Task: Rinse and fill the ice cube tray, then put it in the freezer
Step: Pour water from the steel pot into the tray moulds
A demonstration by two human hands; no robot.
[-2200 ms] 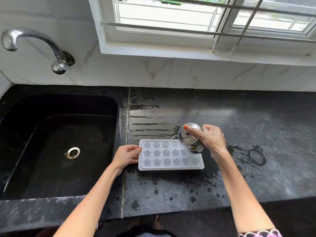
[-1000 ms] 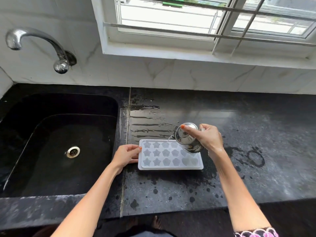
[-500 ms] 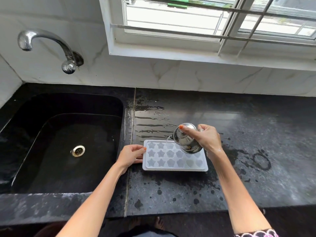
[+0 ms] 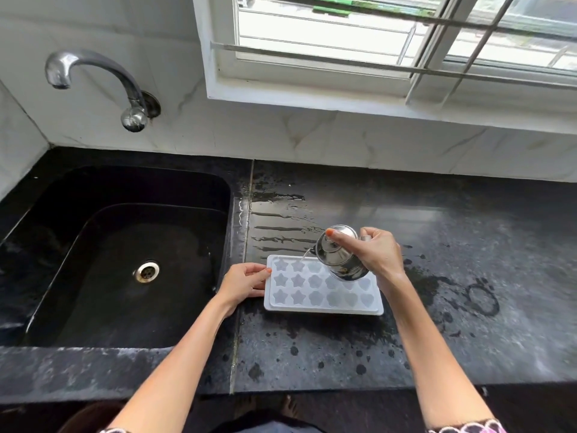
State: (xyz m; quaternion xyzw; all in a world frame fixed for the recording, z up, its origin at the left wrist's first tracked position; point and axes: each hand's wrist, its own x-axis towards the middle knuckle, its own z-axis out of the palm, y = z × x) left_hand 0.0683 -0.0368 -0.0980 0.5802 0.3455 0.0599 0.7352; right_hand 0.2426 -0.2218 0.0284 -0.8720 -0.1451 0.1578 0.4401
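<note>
Now our right hand [image 4: 379, 254] tips the little pot [image 4: 338, 256] over the tray [image 4: 323, 303], which lies sideways; our left hand's [image 4: 243, 284] fingers [image 4: 260, 270] hold its near end.

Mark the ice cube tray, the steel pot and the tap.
ice cube tray [image 4: 315, 300]: head view, a cell in its near row.
steel pot [image 4: 335, 256]: head view, its shiny side.
tap [image 4: 93, 62]: head view, its curved spout.

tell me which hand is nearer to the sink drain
Left. The left hand grips the ice cube tray's left edge beside the sink, just right of the drain. The right hand tilts the steel pot over the tray, farther right.
</note>
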